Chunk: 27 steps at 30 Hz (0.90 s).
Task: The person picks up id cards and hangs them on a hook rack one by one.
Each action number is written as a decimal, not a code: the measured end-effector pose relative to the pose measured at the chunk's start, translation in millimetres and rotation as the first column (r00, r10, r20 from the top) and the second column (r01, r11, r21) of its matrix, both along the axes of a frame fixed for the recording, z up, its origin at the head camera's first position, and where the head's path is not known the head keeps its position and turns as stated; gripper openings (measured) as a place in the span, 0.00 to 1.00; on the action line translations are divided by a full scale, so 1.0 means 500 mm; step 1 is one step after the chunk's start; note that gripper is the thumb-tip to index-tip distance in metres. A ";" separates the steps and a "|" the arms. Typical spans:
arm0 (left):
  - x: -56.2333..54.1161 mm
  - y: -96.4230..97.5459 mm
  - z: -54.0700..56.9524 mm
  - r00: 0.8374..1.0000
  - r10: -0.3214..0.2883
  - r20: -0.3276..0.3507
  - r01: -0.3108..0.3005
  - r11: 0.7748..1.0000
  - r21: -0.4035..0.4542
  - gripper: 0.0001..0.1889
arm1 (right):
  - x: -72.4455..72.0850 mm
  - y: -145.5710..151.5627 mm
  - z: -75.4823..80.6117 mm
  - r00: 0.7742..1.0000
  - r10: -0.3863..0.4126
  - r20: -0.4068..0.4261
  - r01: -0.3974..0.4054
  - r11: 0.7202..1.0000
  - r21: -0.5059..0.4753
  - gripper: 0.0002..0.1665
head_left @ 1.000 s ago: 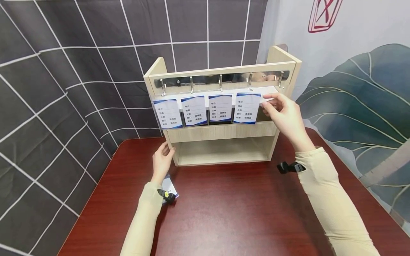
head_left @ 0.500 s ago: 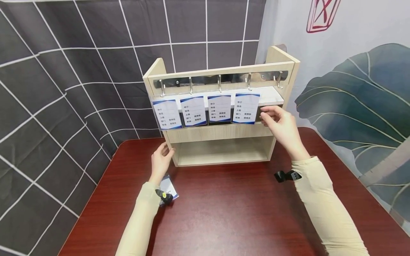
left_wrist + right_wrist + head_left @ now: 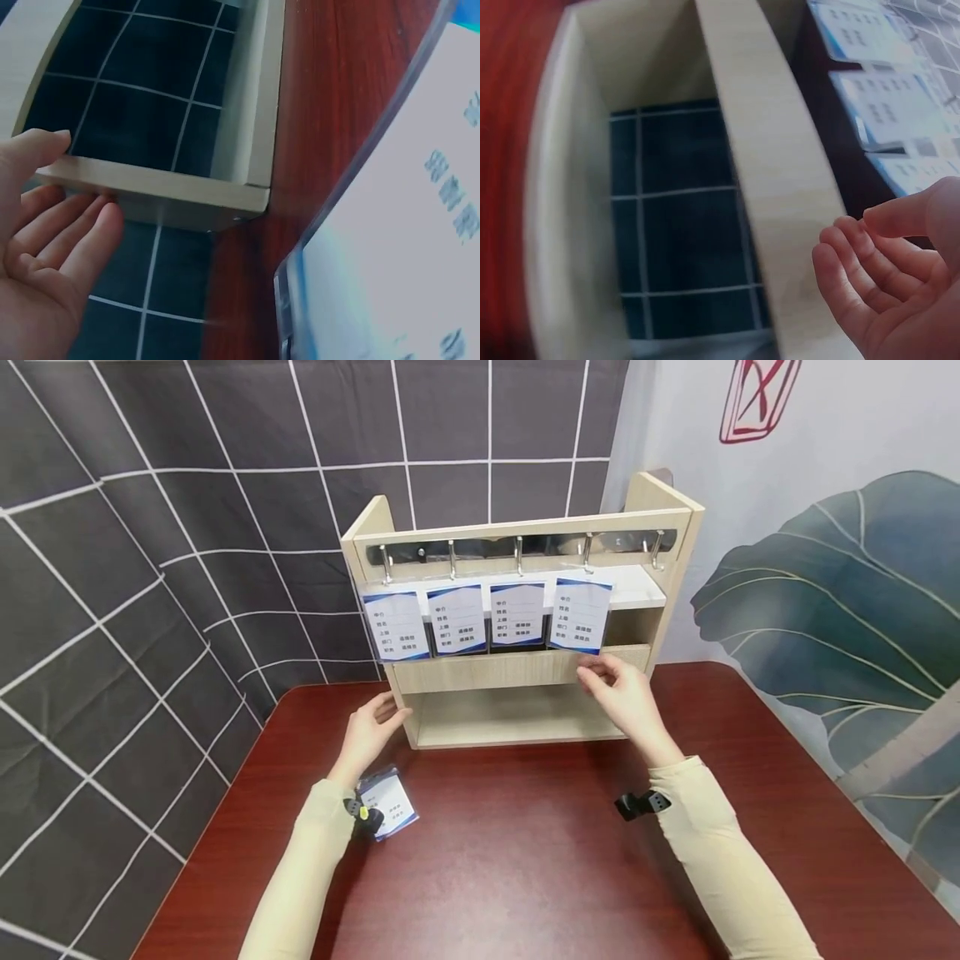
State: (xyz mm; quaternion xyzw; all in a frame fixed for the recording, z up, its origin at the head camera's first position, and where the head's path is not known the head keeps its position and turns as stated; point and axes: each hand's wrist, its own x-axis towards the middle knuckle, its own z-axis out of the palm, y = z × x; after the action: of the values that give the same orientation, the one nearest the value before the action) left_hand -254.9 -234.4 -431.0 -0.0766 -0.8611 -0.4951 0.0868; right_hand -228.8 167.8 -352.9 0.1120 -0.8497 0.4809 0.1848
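My left hand [image 3: 367, 733] grips the left side panel of a light wooden hook rack [image 3: 480, 675]; in the left wrist view its thumb lies on one side of the panel and its fingers on the other. Several blue-and-white badge cards [image 3: 459, 620] hang in a row below the metal hooks. My right hand [image 3: 618, 693] is just under the rightmost badge card [image 3: 580, 617], fingertips right at its lower edge. In the right wrist view, its fingers are loosely bent beside the wooden crosspiece [image 3: 780, 150]. Another badge card [image 3: 388, 806] lies on the table near my left wrist.
The rack stands at the back of a dark red wooden table [image 3: 510, 860]. Its rightmost hook [image 3: 657, 550] bears no card. A grey gridded cloth [image 3: 225, 510] hangs close behind and to the left; a painted wall [image 3: 825, 593] stands on the right.
My right hand has moved down and left, from beside the rightmost badge card to its lower edge. My left hand stays at the side panel; its forearm has shifted left, uncovering more of the loose card.
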 end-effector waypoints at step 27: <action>-0.013 -0.003 0.136 0.991 0.010 -0.133 0.002 0.996 0.085 0.29 | 0.051 -0.249 -0.224 0.886 0.307 0.348 -0.339 0.940 0.033 0.10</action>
State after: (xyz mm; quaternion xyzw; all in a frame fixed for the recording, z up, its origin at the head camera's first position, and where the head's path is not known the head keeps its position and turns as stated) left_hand -261.6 -235.8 -362.8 -0.1040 -0.8317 -0.5248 0.1482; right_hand -203.3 43.1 -464.7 0.1761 -0.8596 0.4768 -0.0518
